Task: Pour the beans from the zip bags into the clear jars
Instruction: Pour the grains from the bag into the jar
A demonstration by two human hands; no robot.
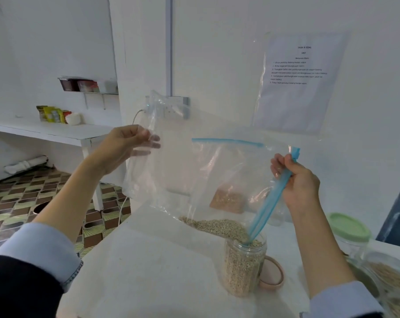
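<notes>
Pouring now, zip bag (217, 175) tilted with its open blue corner tucked into the mouth of the clear jar (243, 267) on the white table (148, 271). Left hand (123, 148) pinching the bag's raised bottom corner, right hand (296, 180) gripping the zip strip. Beans (215, 226) sliding along the low edge; jar nearly brimming, so probably worth lifting gently, keeping the spout inside, watching for overflow.
</notes>
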